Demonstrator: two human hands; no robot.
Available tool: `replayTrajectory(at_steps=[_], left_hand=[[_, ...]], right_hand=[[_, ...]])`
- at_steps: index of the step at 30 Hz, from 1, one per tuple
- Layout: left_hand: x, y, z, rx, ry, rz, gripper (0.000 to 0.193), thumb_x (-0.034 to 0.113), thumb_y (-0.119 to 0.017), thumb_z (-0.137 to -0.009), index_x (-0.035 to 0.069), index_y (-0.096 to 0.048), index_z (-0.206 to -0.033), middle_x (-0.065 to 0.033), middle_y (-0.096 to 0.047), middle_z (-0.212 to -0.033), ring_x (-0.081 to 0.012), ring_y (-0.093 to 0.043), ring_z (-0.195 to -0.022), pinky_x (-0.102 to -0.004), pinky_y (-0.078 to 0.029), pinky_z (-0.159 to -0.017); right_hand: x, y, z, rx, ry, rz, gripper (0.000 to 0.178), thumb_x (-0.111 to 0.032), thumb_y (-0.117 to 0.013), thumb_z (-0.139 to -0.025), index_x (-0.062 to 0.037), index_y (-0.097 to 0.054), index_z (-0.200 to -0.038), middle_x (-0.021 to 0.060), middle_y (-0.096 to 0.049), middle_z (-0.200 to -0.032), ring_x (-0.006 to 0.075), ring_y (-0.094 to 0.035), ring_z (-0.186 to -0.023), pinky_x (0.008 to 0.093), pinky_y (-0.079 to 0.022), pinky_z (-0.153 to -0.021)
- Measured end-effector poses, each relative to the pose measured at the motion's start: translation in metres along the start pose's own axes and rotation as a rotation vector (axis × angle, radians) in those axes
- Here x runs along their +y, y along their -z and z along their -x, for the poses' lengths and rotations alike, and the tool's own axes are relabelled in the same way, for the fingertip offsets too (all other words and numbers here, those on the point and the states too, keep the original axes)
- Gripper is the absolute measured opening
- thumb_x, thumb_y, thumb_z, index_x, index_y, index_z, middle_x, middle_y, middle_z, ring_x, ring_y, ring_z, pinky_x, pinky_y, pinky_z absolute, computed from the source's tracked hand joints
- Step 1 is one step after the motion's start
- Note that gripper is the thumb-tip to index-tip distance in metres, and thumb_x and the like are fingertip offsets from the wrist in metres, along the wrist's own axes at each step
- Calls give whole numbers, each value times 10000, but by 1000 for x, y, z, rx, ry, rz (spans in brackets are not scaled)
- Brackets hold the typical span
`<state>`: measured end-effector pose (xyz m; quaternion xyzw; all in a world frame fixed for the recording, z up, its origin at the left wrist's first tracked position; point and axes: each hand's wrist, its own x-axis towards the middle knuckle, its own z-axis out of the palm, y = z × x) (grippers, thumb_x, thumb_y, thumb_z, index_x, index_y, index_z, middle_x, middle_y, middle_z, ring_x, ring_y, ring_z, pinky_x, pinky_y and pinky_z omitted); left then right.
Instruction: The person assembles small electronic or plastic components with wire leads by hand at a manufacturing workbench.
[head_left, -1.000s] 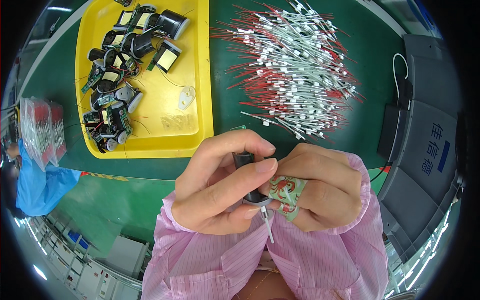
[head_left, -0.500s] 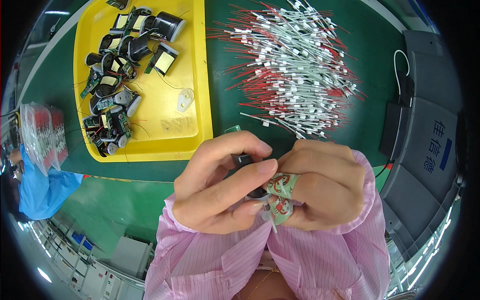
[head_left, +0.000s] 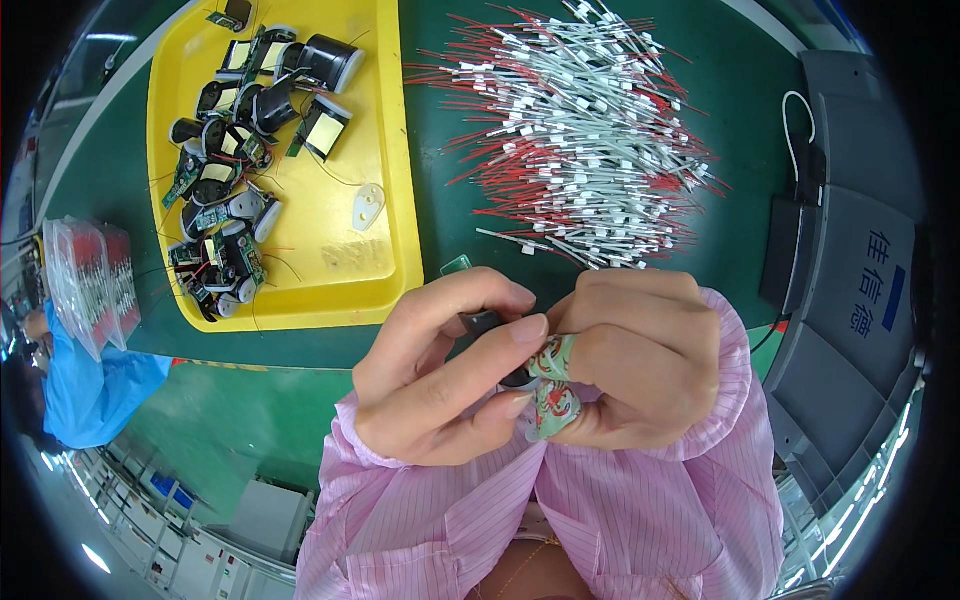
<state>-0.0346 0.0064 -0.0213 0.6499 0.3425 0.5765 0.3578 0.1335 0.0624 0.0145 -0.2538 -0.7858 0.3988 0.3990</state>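
Note:
In front of my chest, my left hand (head_left: 435, 385) is closed around a small black electronic unit (head_left: 482, 322), mostly covered by the fingers. A green circuit board (head_left: 456, 264) pokes out beyond the index finger. My right hand (head_left: 645, 360) meets it from the right, with thumb and forefinger pinched at the unit's end. Both those fingertips are wrapped in green patterned finger tape (head_left: 556, 408). Whatever lies between them is hidden. Past my hands lies a big heap of white-and-red wires with white connectors (head_left: 590, 140).
At the left, a yellow tray (head_left: 385, 270) holds several black units with green boards and a loose white plate (head_left: 368, 207). Bagged wires (head_left: 90, 285) lie at the table's left edge, near another person's blue sleeve (head_left: 105, 395). A grey bin (head_left: 860, 200) and black box (head_left: 785, 255) stand right.
My right fingers have shifted slightly up and left against the unit. A thin white piece that showed below them is now out of sight. My left hand keeps its grip.

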Motion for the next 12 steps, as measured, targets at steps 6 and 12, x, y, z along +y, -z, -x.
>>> replayTrajectory(at_steps=[6,12], left_hand=[[1,-2,0,100,22,123,377,25,-694,-784,-117,-616,-1125,-289,-534,-1100,-285,-619,-862,-277,-520,-566],[3,-1,0,102,49,128,362,52,-688,-816,-106,-620,-1135,-296,-538,-1101,-299,-621,-870,-286,-553,-579]], right_hand=[[4,8,-1,-109,-33,-175,285,-46,-628,-499,20,-549,-766,109,-454,-692,278,-489,-559,368,-419,-468],[4,10,-3,-161,-45,-179,316,-56,-638,-494,14,-566,-794,120,-484,-726,288,-515,-595,378,-446,-500]])
